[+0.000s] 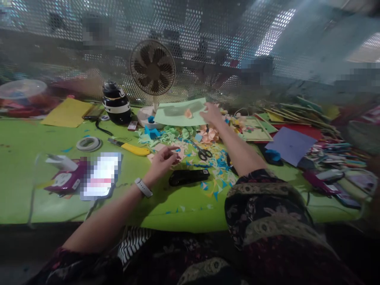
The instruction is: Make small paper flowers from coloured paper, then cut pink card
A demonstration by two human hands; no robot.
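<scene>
My right hand reaches far across the green table and grips the right edge of a pale green paper sheet, which is lifted off the table. A small orange paper piece lies on that sheet. My left hand hovers over a heap of paper scraps, fingers loosely curled with the index finger out, holding nothing. A white wristband is on that wrist. Scissors and a black stapler lie between my arms.
A small desk fan stands behind the sheet, with a black helmet-shaped object to its left. A yellow utility knife, a tape roll and a yellow sheet lie left. Coloured papers and pens crowd the right.
</scene>
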